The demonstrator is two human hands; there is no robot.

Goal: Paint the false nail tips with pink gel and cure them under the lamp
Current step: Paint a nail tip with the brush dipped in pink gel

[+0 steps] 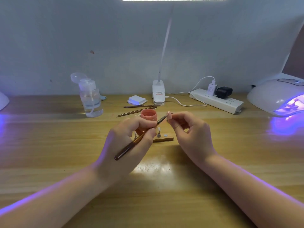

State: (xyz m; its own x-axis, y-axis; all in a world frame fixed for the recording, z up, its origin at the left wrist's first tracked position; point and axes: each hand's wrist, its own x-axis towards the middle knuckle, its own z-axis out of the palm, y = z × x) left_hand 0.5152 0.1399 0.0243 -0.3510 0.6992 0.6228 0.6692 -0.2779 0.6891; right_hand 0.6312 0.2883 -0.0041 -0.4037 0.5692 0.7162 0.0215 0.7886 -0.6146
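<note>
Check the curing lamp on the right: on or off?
On. The curing lamp glows violet inside its opening and throws purple light onto the table in front of it.

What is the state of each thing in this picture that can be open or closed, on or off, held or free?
Gel pot: open, no lid on.
Brush: gripped by left hand, bristles at the nail tip.
Nail tip: pinched by right hand.
Curing lamp: on, glowing violet.
Pump bottle: cap flipped open.
Power strip: two plugs in.
Spare brushes: lying free on the table.
</note>
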